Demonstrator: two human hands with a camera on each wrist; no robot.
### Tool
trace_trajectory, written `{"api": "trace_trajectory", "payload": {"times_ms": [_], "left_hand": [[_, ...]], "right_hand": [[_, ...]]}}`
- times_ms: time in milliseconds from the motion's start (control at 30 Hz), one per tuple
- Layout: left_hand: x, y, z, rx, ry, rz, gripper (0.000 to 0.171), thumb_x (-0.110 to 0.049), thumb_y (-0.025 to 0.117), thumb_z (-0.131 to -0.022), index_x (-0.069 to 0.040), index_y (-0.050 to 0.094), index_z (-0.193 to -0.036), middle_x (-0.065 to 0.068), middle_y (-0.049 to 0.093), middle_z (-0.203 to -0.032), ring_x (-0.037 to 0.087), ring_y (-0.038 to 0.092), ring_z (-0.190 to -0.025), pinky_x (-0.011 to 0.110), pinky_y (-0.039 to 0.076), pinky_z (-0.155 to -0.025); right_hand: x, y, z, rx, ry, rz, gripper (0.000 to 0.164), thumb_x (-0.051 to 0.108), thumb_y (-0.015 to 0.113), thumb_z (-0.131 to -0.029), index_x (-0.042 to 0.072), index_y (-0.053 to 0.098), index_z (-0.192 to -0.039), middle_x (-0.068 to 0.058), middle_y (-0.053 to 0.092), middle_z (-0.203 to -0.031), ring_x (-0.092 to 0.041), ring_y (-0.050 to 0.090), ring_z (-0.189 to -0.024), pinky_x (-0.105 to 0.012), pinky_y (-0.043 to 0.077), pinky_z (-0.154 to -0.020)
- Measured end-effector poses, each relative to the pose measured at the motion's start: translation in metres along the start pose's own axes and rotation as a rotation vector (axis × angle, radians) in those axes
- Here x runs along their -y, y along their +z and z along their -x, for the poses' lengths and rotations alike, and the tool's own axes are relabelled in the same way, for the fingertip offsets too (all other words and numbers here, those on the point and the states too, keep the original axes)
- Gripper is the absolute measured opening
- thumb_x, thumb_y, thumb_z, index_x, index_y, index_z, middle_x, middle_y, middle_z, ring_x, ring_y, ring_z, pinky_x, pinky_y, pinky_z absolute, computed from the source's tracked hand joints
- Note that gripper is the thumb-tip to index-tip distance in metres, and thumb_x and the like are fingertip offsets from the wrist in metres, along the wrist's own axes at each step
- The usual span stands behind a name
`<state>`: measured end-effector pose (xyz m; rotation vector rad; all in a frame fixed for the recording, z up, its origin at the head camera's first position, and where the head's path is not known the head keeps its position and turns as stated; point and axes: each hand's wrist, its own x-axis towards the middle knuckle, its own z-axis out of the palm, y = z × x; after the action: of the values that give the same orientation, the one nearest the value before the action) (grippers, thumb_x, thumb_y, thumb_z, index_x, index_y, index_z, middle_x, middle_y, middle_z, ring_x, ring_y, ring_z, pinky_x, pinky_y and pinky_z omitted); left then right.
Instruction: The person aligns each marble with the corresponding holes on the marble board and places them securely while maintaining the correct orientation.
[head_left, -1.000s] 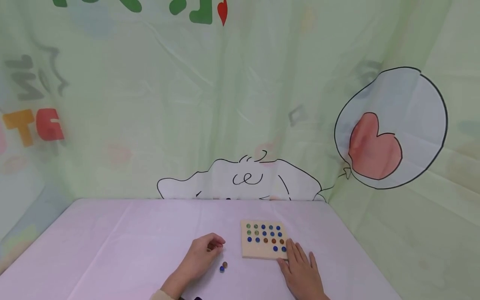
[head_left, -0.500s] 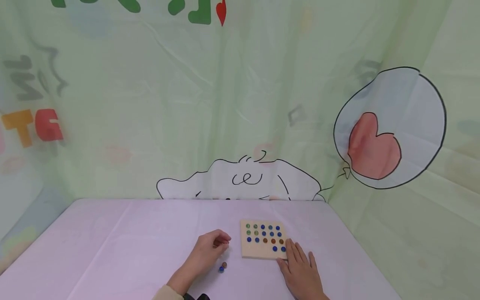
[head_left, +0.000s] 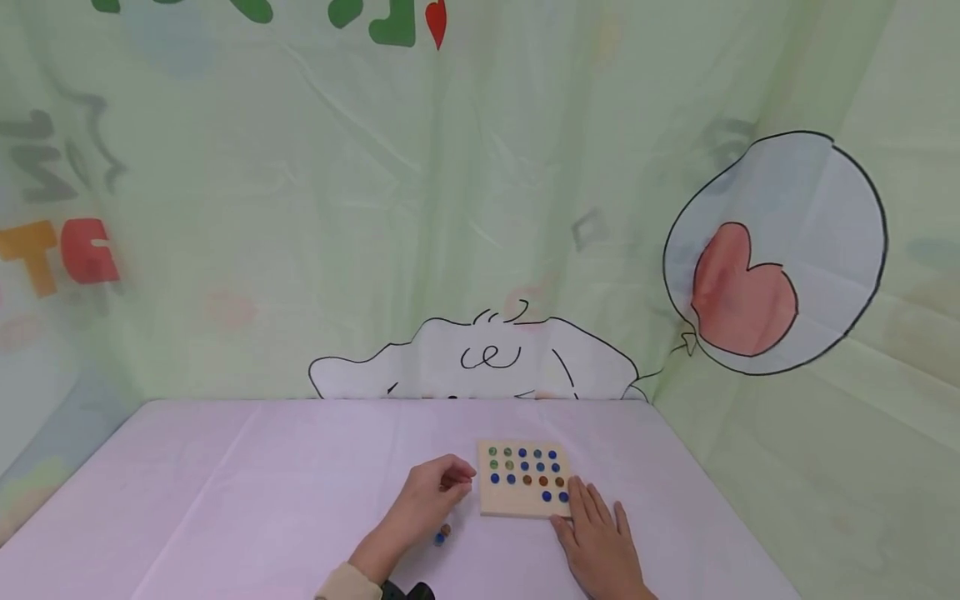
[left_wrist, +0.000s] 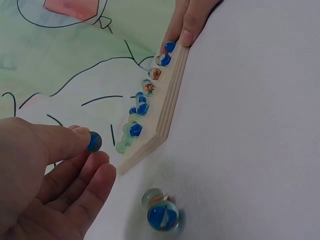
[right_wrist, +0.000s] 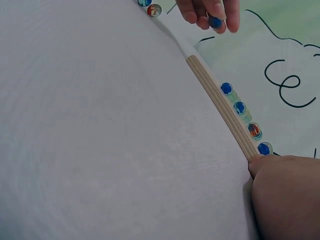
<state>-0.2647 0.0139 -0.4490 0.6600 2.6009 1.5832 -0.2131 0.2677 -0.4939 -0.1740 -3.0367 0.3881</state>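
Between thumb and fingertips my left hand (head_left: 435, 492) pinches a dark blue marble (left_wrist: 93, 142), held above the table just left of a wooden board (head_left: 510, 507). The board lies flat and carries rows of glass marbles: green and blue in the far rows, blue and orange-brown nearer, and two blue at the right of the front row. My right hand (head_left: 602, 537) rests at the board's right edge, its fingers straight and touching it. Two loose marbles lie by the left wrist: one blue (left_wrist: 163, 215) and one clear with brown (left_wrist: 152, 198).
The table (head_left: 262, 483) has a pale pinkish cover. Behind it hangs a light green cloth (head_left: 360, 208) with a drawn balloon (head_left: 825, 208) and other figures. A dark wrist strap (head_left: 408, 592) shows by the left sleeve (head_left: 348, 583).
My left hand has moved right and slightly away from me, carrying the marble closer to the board's left edge. The right hand stays at the board's right edge.
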Motion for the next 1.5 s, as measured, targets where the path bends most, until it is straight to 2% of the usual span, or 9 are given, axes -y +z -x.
{"api": "trace_trajectory", "payload": {"times_ms": [333, 533, 833, 1067, 1300, 1500], "left_hand": [[-0.009, 0.014, -0.01, 0.039, 0.002, 0.038, 0.014, -0.009, 0.065, -0.094, -0.007, 0.067, -0.108, -0.003, 0.067, -0.094, 0.009, 0.06, -0.085, 0.019, 0.051, -0.072], [-0.012, 0.023, -0.014, 0.041, 0.021, 0.033, 0.015, -0.008, 0.067, -0.093, -0.007, 0.068, -0.107, -0.003, 0.067, -0.095, 0.008, 0.06, -0.085, 0.019, 0.05, -0.073], [-0.019, 0.037, -0.022, 0.045, 0.028, 0.043, 0.015, -0.007, 0.067, -0.092, -0.007, 0.068, -0.108, 0.0, 0.069, -0.096, 0.006, 0.06, -0.084, 0.019, 0.051, -0.074], [-0.024, 0.046, -0.026, 0.041, 0.027, 0.037, 0.013, -0.01, 0.067, -0.093, -0.01, 0.069, -0.105, -0.004, 0.067, -0.092, 0.004, 0.059, -0.083, 0.019, 0.051, -0.074], [-0.029, 0.056, -0.032, 0.062, 0.052, 0.043, 0.014, -0.007, 0.067, -0.093, -0.009, 0.068, -0.107, -0.002, 0.07, -0.096, 0.002, 0.06, -0.084, 0.017, 0.051, -0.075], [-0.029, 0.064, -0.035, 0.039, 0.052, 0.02, 0.013, -0.007, 0.068, -0.092, -0.009, 0.067, -0.105, -0.002, 0.068, -0.092, 0.001, 0.058, -0.082, 0.017, 0.051, -0.074]], "right_hand": [[0.001, 0.0, 0.001, 0.001, -0.004, 0.002, 0.074, 0.04, 0.049, -0.101, -0.003, 0.023, -0.154, -0.022, 0.028, -0.16, -0.044, 0.02, -0.148, -0.069, 0.003, -0.116], [0.0, 0.002, 0.0, -0.017, -0.012, 0.01, 0.073, 0.04, 0.049, -0.101, -0.003, 0.023, -0.154, -0.021, 0.028, -0.16, -0.043, 0.022, -0.148, -0.069, 0.004, -0.117], [-0.001, 0.002, -0.002, 0.001, 0.007, 0.012, 0.073, 0.042, 0.046, -0.102, -0.002, 0.022, -0.155, -0.021, 0.027, -0.16, -0.043, 0.021, -0.149, -0.069, 0.003, -0.116], [-0.002, 0.002, -0.002, 0.009, 0.009, -0.002, 0.073, 0.042, 0.046, -0.102, -0.001, 0.02, -0.155, -0.021, 0.026, -0.161, -0.044, 0.019, -0.149, -0.069, 0.001, -0.116], [-0.001, 0.0, -0.002, 0.021, 0.02, -0.006, 0.073, 0.041, 0.046, -0.102, 0.0, 0.019, -0.156, -0.02, 0.025, -0.161, -0.043, 0.018, -0.15, -0.069, 0.0, -0.116], [0.001, -0.001, -0.002, 0.017, 0.02, -0.004, 0.073, 0.041, 0.046, -0.102, 0.0, 0.02, -0.156, -0.02, 0.025, -0.161, -0.043, 0.018, -0.149, -0.069, 0.0, -0.116]]}}
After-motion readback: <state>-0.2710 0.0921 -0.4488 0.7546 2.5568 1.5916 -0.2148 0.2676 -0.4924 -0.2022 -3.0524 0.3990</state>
